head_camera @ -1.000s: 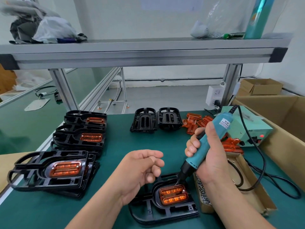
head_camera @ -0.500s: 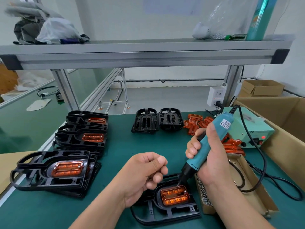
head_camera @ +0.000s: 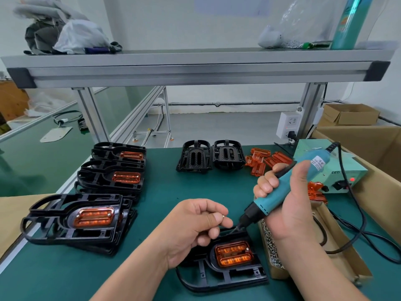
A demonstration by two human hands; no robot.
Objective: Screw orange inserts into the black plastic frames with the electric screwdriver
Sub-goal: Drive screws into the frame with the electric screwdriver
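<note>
At the near edge of the green bench mat [head_camera: 165,192], a black plastic frame [head_camera: 227,279] lies flat. A translucent orange insert [head_camera: 234,253] sits in its oval recess, with one seated screw head [head_camera: 247,248] at the insert's far right corner.

Left hand [head_camera: 195,227] hovers over the frame's far end. Thumb and forefinger pinch what looks like a small silver screw [head_camera: 223,216]; the other fingers are curled.

Right hand [head_camera: 288,205] is wrapped in a fist round the teal electric screwdriver [head_camera: 268,204]. The bit angles down-left, tip just above the frame's far rim and near the pinched screw. Contact cannot be told.

Handling, judged:
- Frame: light, stiff moulding, likely to skate on the mat under driver torque. Pin it down by an outer rail, clear of the insert.
- Insert: thin and probably brittle, so over-driving could crack it at the holes.
- Screw: tiny and easily dropped. A fingertip pinch suits it.
- Driver: rigid, with the cord trailing behind. Mid-barrel grip.

A shallow cardboard box of loose screws [head_camera: 342,246] sits just right of the frame, and stacked finished frames [head_camera: 54,205] lie at left.
</note>
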